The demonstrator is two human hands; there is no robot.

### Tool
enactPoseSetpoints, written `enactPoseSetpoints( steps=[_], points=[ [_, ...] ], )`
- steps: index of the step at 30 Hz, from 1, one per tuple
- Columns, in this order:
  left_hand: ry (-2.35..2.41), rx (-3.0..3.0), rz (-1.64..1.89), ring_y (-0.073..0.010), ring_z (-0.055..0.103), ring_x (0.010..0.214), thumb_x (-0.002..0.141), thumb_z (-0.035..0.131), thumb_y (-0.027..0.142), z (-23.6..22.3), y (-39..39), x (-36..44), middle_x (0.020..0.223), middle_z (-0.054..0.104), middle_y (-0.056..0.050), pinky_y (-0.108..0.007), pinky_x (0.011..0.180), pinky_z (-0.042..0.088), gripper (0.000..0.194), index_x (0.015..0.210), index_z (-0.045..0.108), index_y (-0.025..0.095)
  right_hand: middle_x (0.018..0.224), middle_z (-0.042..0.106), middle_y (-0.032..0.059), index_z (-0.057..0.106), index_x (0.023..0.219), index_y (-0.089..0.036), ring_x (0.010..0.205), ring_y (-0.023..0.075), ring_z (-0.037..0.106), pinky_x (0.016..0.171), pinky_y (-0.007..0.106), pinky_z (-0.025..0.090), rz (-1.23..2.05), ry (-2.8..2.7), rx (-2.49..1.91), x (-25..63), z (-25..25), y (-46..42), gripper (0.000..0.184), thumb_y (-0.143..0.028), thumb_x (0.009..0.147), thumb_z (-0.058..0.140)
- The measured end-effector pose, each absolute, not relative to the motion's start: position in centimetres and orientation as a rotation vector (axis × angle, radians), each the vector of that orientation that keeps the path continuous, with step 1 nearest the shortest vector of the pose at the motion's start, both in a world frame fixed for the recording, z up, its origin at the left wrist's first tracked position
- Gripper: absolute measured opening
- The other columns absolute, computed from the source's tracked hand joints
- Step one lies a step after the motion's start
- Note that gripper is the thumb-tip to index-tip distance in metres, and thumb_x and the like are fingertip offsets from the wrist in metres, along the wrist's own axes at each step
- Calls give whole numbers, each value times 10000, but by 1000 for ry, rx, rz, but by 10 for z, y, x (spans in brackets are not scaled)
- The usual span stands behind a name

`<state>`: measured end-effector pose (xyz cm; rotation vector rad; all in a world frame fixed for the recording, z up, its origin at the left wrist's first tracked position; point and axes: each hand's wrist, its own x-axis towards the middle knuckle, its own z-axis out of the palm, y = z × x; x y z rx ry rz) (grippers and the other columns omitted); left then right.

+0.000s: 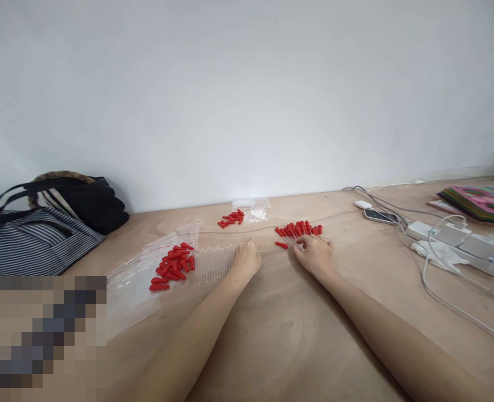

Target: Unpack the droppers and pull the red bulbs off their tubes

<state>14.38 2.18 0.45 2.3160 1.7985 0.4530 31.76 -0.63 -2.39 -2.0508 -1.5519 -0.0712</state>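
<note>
My left hand (247, 259) is closed at the right end of a row of clear thin glass tubes (213, 263) on the table. Its fingertips are hidden, so anything in them cannot be made out. My right hand (317, 254) rests with curled fingers over the clear stems of several droppers with red rubber bulbs (299, 228), laid side by side. What its fingertips grip is hidden. One red bulb (281, 244) lies apart, just left of that hand. More loose red bulbs (174, 262) are heaped on a clear plastic bag (140, 279) left of the tubes.
Farther back lie small red bulbs (231, 218) beside short clear tubes (256, 214). A striped bag (41, 237) stands at left against the wall. At right are a power strip (476, 245), white cables (426, 273), a dark handheld device (380, 216) and colourful sheets (481, 202).
</note>
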Motion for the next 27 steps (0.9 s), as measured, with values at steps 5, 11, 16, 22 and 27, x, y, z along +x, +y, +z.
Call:
enactPoseSetpoints(
  steps=[5,11,16,22,27],
  points=[
    [1462,2573,679,-168,578,838,791,435,103,-9,-11,118,946,580,-67,-269,763,444,224,955,571,172,861,651,56,665,738,-225,901,240,517,770,372,258,-37,-1611,-2111,317,-22,-6,244,-426,727,526],
    [1041,2680,946,-107,525,601,808,430,139,-24,-50,74,685,523,-8,-206,579,428,154,739,563,172,731,633,131,685,690,-169,811,267,529,743,399,276,-109,-1757,-2232,309,-21,-1,337,-384,798,449],
    [1065,2563,975,-88,508,565,796,445,131,-25,-50,70,669,523,-3,-186,542,415,153,718,571,169,662,614,130,660,629,-167,739,261,520,708,407,272,-295,-1920,-2187,304,-26,1,297,-217,817,435],
    [1089,2423,1005,-87,506,539,814,452,183,-20,-48,76,660,557,-10,-184,518,416,183,735,617,167,775,627,150,616,716,-137,823,285,534,733,400,286,-319,-1739,-2060,300,-16,-13,258,-228,830,404],
    [1141,2114,1042,-157,601,740,834,442,287,-9,-45,87,814,654,-49,-262,680,474,244,920,648,186,688,597,44,539,679,-176,691,184,521,635,289,304,136,-1683,-1689,274,-9,-39,306,-343,867,365]
  ],
)
